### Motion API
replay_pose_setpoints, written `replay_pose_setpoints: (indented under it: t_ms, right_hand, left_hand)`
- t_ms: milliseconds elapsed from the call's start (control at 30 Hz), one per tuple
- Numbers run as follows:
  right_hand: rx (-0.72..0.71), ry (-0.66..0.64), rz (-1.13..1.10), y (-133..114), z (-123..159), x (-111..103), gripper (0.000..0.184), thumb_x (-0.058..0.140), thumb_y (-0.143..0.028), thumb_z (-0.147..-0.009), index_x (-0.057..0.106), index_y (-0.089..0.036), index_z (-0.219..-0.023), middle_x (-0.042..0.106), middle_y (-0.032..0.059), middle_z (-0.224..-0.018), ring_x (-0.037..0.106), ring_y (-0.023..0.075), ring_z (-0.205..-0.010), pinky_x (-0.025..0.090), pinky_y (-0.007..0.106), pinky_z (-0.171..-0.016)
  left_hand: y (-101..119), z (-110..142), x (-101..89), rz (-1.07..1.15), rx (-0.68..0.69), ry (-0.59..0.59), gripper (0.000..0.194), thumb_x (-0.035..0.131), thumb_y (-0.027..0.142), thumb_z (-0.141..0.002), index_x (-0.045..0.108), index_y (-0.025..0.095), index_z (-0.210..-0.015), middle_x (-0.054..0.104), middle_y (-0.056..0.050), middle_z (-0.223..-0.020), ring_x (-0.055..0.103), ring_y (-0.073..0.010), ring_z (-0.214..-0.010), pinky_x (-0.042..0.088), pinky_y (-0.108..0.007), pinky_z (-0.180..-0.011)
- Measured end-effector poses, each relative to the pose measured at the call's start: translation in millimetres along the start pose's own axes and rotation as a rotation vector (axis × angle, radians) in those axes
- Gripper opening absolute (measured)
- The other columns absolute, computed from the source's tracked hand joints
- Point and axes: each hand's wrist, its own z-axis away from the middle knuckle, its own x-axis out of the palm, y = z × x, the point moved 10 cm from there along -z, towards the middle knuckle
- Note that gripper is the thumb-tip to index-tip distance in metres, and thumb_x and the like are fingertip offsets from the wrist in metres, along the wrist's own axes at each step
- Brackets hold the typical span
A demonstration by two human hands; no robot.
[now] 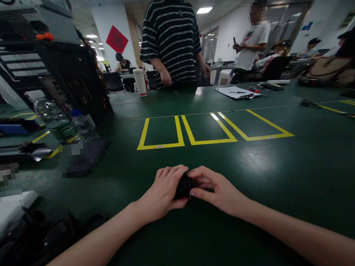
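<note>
While the left hand curls over a small black object on the dark green tabletop, the right hand pinches its right side, thumb and fingers partly closed. The object sits nearer the wearer than three yellow tape outlines. Leftward stand two clear plastic bottles before a tall black metal frame; black cables lie near the left forearm. Across the table stands a person in a striped shirt, beside a white lidded cup.

Noted tape outlines midway across the tabletop, cup behind, clipboard behind and to right, two bottles to left, before computer case.
</note>
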Motion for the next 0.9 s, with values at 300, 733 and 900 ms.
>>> replay_pose_setpoints:
  t_ms: [300,733,900]
  right_hand:
    - [0.103,-0.014,-0.146,10.6,-2.6,1.3,0.026,0.056,-0.02,-0.075,0.045,-0.022,-0.097,0.054,0.0011,-0.1,0.058,0.0151,-0.09,0.049,0.033,-0.08]
    - [0.09,-0.006,-0.135,11.2,-2.6,2.4,0.022,0.055,-0.023,-0.076,0.045,-0.022,-0.095,0.055,0.0007,-0.093,0.058,0.015,-0.089,0.05,0.034,-0.078]
    - [0.119,-0.009,-0.108,13.8,-2.0,2.2,0.022,0.054,-0.023,-0.077,0.045,-0.022,-0.097,0.054,0.0013,-0.097,0.058,0.0152,-0.088,0.049,0.034,-0.078]
  left_hand:
    - [1.9,-0.2,-0.8,-0.002,-0.019,-0.034,0.065,0.058,0.025,-0.074,0.019,0.019,-0.125,0.038,-0.011,-0.122,0.039,-0.0237,-0.105,0.027,-0.041,-0.093]
    - [1.3,0.0,-1.6,0.001,-0.015,-0.022,0.065,0.058,0.024,-0.073,0.02,0.021,-0.125,0.039,-0.011,-0.123,0.04,-0.0244,-0.106,0.028,-0.042,-0.092]
    - [-1.2,-0.5,-0.3,0.013,-0.031,-0.023,0.065,0.059,0.025,-0.073,0.021,0.021,-0.125,0.039,-0.01,-0.122,0.04,-0.0242,-0.106,0.028,-0.042,-0.092]
